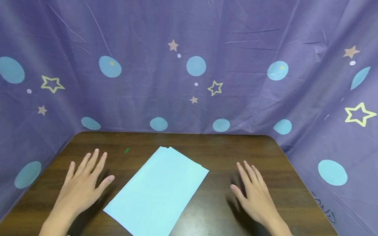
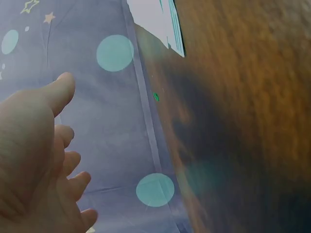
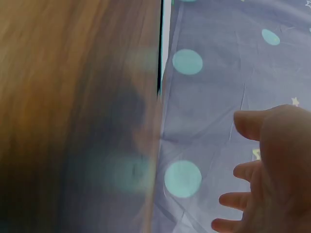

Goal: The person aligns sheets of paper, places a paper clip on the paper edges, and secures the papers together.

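Pale blue sheets of paper [image 1: 159, 193] lie at a slant on the table, their far corners slightly out of line. To their left, my left hand [image 1: 81, 186] hovers palm down over the wood with its fingers spread and nothing held. A small green paper clip [image 1: 127, 150] lies beyond that hand's fingertips, left of the sheets; in the left wrist view the clip [image 2: 156, 96] shows as a green speck. My right hand [image 1: 254, 193] is held over the table to the right of the paper, fingers extended and holding nothing, its shadow cast beside it.
The brown wooden table [image 1: 236, 147] has rounded far corners. A purple curtain [image 1: 141, 82] with blue dots and stars hangs behind it and along both sides. Dark handwritten letters [image 1: 325, 208] mark the curtain at the lower right.
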Demonstrator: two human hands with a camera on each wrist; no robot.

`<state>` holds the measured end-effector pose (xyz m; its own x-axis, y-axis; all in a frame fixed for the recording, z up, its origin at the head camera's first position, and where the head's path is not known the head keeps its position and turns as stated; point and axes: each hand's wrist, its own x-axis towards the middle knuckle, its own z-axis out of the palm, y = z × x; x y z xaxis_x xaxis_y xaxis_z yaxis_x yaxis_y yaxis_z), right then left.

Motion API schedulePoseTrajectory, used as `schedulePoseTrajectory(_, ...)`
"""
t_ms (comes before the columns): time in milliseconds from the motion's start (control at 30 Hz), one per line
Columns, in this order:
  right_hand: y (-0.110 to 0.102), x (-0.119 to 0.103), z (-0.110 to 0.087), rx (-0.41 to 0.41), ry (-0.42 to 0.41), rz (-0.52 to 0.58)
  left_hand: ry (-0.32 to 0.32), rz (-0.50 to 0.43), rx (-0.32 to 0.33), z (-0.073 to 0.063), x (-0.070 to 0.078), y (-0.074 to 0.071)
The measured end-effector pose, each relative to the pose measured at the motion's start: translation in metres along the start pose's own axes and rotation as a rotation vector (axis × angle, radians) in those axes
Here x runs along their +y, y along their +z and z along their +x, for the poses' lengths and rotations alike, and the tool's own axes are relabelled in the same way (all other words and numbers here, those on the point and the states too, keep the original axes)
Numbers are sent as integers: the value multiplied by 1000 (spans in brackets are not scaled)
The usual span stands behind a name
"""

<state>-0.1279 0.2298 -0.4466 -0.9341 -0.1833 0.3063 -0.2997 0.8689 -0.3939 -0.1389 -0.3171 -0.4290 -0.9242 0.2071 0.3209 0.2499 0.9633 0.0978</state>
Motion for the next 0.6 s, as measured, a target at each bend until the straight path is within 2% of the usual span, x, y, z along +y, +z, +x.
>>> schedulePoseTrajectory(200, 4, -12, 5, -41, 32, 189, 13, -80, -46, 5, 3, 2)
schedulePoseTrajectory(367, 6, -21, 11, -83, 106, 395, 6, -113, -88, 10, 8, 3)
schedulePoseTrajectory(467, 6, -26, 15, -119, 173, 480, -1, -110, -105, 12, 9, 3)
schedulePoseTrajectory(600, 5, -32, 19, -193, 303, 636, -2, -121, -122, 14, 10, 3)
